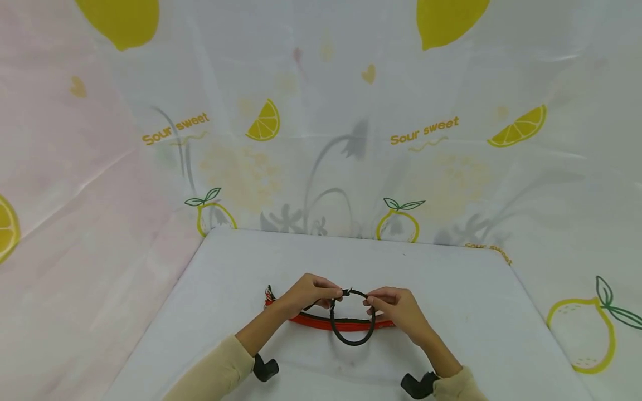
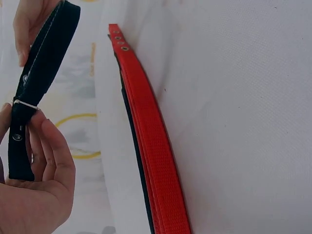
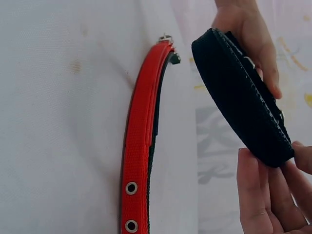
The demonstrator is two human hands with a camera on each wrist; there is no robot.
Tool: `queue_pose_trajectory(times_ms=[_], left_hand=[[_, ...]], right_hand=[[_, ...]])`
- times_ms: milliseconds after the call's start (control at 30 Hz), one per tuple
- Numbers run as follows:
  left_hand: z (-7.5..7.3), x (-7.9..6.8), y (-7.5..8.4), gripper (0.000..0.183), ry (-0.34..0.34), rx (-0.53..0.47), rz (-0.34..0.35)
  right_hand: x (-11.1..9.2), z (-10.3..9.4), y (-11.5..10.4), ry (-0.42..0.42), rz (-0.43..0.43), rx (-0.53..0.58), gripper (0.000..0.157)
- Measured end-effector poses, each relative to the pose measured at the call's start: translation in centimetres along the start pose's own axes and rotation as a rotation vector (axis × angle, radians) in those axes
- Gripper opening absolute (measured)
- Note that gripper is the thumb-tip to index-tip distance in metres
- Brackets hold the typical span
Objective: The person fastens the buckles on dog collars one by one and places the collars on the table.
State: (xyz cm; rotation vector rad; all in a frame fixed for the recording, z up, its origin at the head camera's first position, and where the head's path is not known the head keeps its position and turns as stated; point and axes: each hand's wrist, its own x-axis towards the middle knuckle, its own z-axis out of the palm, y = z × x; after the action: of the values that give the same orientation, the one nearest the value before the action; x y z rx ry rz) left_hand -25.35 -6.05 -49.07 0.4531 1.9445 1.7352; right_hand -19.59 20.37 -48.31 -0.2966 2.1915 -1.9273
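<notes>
A black dog collar [image 1: 353, 343], buckled into a loop, hangs upright between the two hands above the table. My left hand [image 1: 313, 291] pinches it near the metal buckle; in the left wrist view, thumb and fingers press the overlapped strap [image 2: 22, 117] with its eyelets. With thumb and fingertips, my right hand [image 1: 398, 309] grips the loop's other side. The right wrist view shows the stitched edge of the black collar [image 3: 229, 92]. Behind the loop, a red collar [image 2: 146, 117] with metal eyelets lies stretched out, a dark strap [image 3: 157, 114] along its edge.
The collars lie across the white table [image 1: 451, 289]. Black curved pieces [image 1: 266, 368] are at both wrists. A lemon-print cloth [image 1: 321, 184] stands behind the table and along its sides.
</notes>
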Motion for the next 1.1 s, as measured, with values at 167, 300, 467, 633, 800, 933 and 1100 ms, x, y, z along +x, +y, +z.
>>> queue_pose_trajectory(times_ms=[167, 300, 467, 633, 800, 933, 1100], left_hand=[[-0.1, -0.1, 0.1, 0.029, 0.005, 0.007, -0.013], [-0.1, -0.1, 0.3, 0.026, -0.002, 0.038, -0.02], [0.0, 0.2, 0.7, 0.024, -0.056, 0.098, -0.03], [0.3, 0.5, 0.8, 0.026, -0.087, 0.126, -0.037], [-0.3, 0.5, 0.6, 0.045, -0.138, -0.036, -0.116], [-1.0, 0.3, 0.2, 0.054, -0.228, -0.351, -0.126], [-0.8, -0.5, -0.4, 0.047, -0.301, -0.713, -0.071]], right_hand=[[0.2, 0.1, 0.1, 0.006, 0.01, -0.007, 0.032], [0.4, 0.2, 0.2, -0.012, 0.008, -0.025, 0.035], [0.6, 0.5, 0.1, -0.053, 0.008, -0.055, 0.035], [0.6, 0.8, 0.2, -0.061, 0.029, -0.021, 0.037], [0.5, 0.9, 0.5, -0.046, 0.054, 0.063, 0.039], [0.3, 0.9, 0.5, -0.013, 0.073, 0.124, 0.042], [0.1, 1.0, 0.2, 0.034, 0.092, 0.248, 0.036]])
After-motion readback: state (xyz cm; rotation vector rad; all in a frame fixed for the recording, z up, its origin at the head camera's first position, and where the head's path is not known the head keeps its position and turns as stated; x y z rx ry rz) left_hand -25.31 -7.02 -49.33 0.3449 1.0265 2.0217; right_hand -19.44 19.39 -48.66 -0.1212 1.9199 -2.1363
